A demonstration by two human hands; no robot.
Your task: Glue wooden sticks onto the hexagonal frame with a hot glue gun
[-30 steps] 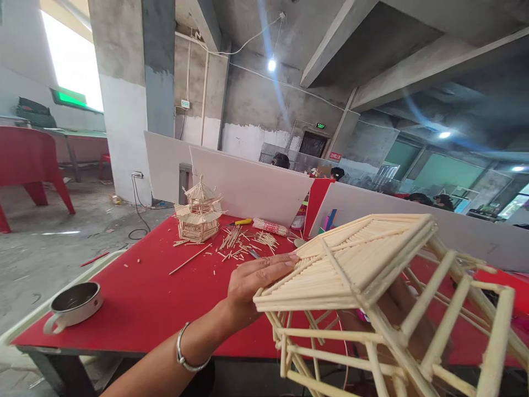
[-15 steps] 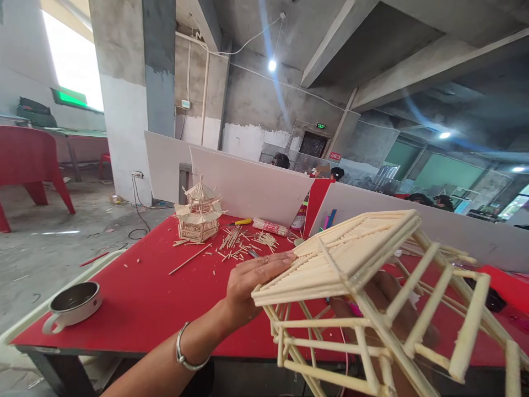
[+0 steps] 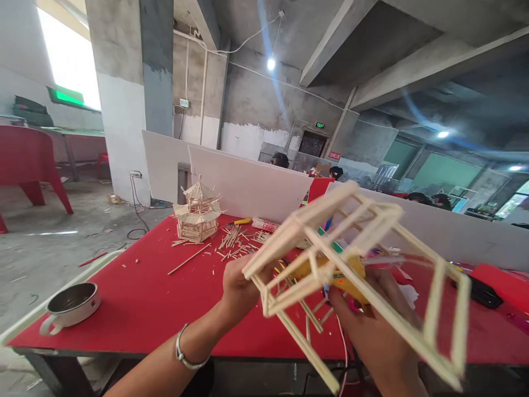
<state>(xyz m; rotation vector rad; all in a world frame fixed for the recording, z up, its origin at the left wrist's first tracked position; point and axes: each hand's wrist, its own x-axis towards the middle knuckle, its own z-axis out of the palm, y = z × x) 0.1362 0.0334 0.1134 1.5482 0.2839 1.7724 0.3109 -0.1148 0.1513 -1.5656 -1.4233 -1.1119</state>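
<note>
The stick frame (image 3: 316, 212) is held in the air above the near part of the red surface (image 3: 157, 309), right of centre. It is tilted: its roof panel is seen nearly edge-on, that edge rising from near left to far right. The frame's long axis slopes down from the panel toward the near right, its open, ladder-like end pointing right.

The left hand (image 3: 239, 284) is closed on the panel's left corner, its fingertips hidden behind the sticks. The right hand (image 3: 380, 317) is wrapped around a yellow tool (image 3: 356, 267) behind the frame's beams; the tool's long axis runs left to right, its front toward the left, the tip too blurred to make out.

On the far left of the surface, a stick tower (image 3: 198, 212) stands upright beside loose sticks (image 3: 232, 237). A metal cup (image 3: 74, 306) sits near left, its handle toward the near edge.
</note>
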